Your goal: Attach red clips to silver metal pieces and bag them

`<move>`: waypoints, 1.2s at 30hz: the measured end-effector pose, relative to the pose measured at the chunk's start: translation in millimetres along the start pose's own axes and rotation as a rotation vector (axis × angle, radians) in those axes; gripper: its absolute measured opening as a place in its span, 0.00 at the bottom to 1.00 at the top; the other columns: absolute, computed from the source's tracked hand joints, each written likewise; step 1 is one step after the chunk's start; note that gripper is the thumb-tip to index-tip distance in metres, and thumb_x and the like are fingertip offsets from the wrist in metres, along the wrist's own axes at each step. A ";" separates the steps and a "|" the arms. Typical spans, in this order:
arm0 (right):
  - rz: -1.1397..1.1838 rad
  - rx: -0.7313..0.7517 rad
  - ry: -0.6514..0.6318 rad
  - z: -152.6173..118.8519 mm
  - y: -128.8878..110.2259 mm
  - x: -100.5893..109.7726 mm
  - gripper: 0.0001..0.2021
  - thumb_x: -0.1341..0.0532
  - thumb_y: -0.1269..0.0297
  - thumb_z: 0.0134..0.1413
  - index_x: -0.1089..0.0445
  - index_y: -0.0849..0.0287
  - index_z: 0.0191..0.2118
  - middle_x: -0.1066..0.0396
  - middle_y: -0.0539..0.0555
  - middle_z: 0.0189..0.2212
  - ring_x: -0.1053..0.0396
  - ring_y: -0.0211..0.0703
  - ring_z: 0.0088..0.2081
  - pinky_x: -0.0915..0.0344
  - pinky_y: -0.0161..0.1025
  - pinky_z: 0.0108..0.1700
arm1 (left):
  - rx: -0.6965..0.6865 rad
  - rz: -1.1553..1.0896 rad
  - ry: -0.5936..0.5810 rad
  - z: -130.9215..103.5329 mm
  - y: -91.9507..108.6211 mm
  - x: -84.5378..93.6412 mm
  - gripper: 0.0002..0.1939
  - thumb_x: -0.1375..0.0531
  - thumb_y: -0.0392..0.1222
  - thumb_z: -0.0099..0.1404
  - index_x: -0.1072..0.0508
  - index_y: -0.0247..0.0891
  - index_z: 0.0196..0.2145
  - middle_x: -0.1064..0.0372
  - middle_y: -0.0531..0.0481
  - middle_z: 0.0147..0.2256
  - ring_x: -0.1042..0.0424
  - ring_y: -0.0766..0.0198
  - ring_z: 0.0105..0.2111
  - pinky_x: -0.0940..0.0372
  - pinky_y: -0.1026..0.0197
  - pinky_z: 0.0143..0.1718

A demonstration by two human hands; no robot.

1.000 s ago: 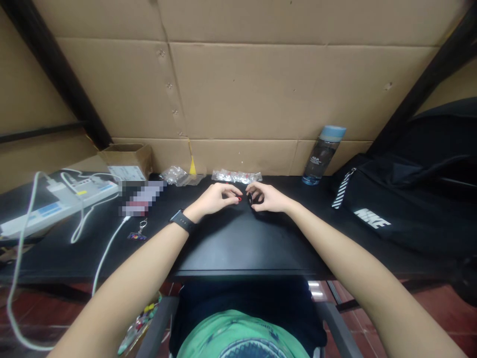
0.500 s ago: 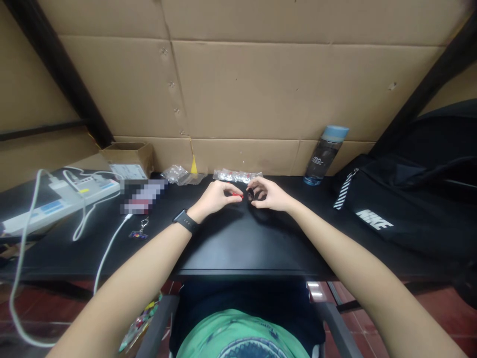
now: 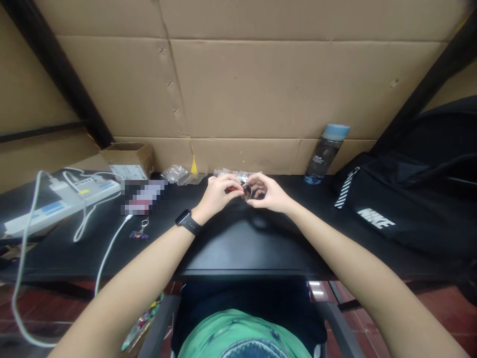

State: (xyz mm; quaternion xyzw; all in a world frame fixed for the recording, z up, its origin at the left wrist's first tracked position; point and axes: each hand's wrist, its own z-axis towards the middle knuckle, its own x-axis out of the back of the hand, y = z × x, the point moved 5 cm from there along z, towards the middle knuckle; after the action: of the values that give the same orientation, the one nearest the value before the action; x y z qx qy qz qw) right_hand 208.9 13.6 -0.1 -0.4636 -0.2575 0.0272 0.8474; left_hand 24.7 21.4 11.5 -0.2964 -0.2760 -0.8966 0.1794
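My left hand (image 3: 220, 195), with a black watch (image 3: 189, 221) on its wrist, pinches a small red piece (image 3: 231, 189) between thumb and fingers. Facing it, my right hand (image 3: 271, 195) has its fingers curled round a small dark round piece with a shiny rim (image 3: 247, 192). The red piece is right against or just beside the round one; contact cannot be made out. Both hands are above the black table (image 3: 242, 243). Behind them lie clear plastic packets (image 3: 238, 174), partly covered by my fingers.
To the right stand a water bottle (image 3: 325, 156) and a black bag (image 3: 402, 219). On the left are a power strip (image 3: 63, 206) with white cables, a blurred-out phone-like item (image 3: 145, 196), a keychain (image 3: 139, 234), a cardboard box (image 3: 130, 161) and crumpled plastic (image 3: 177, 174).
My left hand has moved right and slightly up, bringing the red piece to the round piece. My right hand has tilted the round piece a little and shifted slightly.
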 end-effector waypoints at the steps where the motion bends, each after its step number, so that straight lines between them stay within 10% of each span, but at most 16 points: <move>1: -0.002 0.000 0.001 0.0 -0.2 -0.5 0.27 0.28 0.67 0.42 0.34 0.54 0.51 0.26 0.56 0.48 0.24 0.46 0.42 0.28 0.40 0.39 | 0.009 0.011 -0.009 0.0 1.1 0.0 0.03 0.34 0.43 0.67 0.20 0.45 0.34 0.21 0.52 0.44 0.26 0.56 0.50 0.41 0.52 0.52; 12: -0.013 0.005 -0.010 -0.3 -3.1 -1.5 0.25 0.28 0.69 0.43 0.33 0.55 0.50 0.25 0.56 0.47 0.23 0.46 0.42 0.29 0.38 0.37 | 0.043 0.022 -0.051 -1.5 4.6 -0.4 0.06 0.36 0.45 0.70 0.24 0.43 0.35 0.20 0.58 0.36 0.25 0.63 0.34 0.46 0.55 0.48; 36: -0.014 0.014 -0.011 -0.3 -3.8 -2.4 0.24 0.28 0.68 0.44 0.33 0.55 0.49 0.26 0.55 0.46 0.23 0.45 0.41 0.29 0.38 0.37 | 0.057 0.051 -0.042 -2.2 6.3 -1.3 0.06 0.35 0.48 0.69 0.19 0.49 0.35 0.19 0.56 0.40 0.24 0.58 0.42 0.50 0.50 0.50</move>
State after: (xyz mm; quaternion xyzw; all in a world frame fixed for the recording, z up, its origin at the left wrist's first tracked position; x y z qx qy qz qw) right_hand 206.2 10.5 1.8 -0.4556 -0.2651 0.0258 0.8494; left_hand 27.7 15.4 11.6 -0.3170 -0.2975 -0.8770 0.2047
